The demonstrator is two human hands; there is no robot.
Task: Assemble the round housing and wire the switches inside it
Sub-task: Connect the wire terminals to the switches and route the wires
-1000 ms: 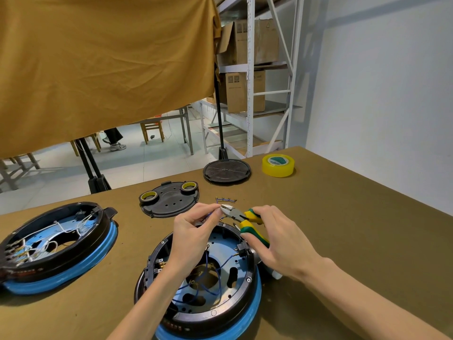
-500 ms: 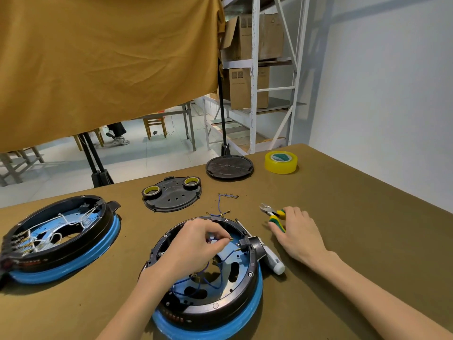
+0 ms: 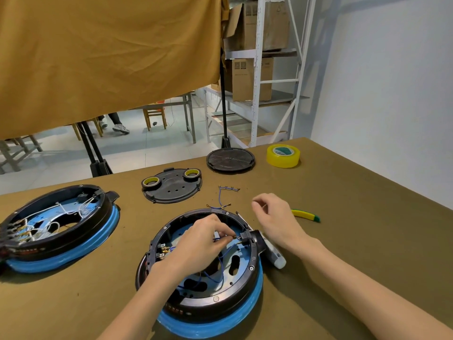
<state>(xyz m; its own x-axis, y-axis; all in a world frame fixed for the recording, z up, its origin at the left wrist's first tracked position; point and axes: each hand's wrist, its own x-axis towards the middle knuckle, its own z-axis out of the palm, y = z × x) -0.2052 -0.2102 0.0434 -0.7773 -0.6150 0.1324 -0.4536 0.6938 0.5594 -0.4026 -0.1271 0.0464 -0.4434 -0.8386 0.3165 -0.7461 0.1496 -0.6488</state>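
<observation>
While the left hand point(image 3: 203, 244) pinches a blue wire point(image 3: 221, 260) at its fingertips inside the round housing point(image 3: 203, 273) — the wiring step — the right hand point(image 3: 277, 220) hovers loosely curled, grasping nothing. Next, probably: seat the terminal on the switch point(image 3: 245, 237) just beyond those fingertips — fine alignment needed.

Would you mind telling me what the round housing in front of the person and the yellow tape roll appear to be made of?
The round housing looks like glossy black moulded plastic, judging by its sheen and screw bosses, on a blue ring that may be rubber or soft plastic; the inner plate looks metallic, though I cannot be sure. The yellow tape roll looks like glossy, translucent plastic film wound on a core.
</observation>
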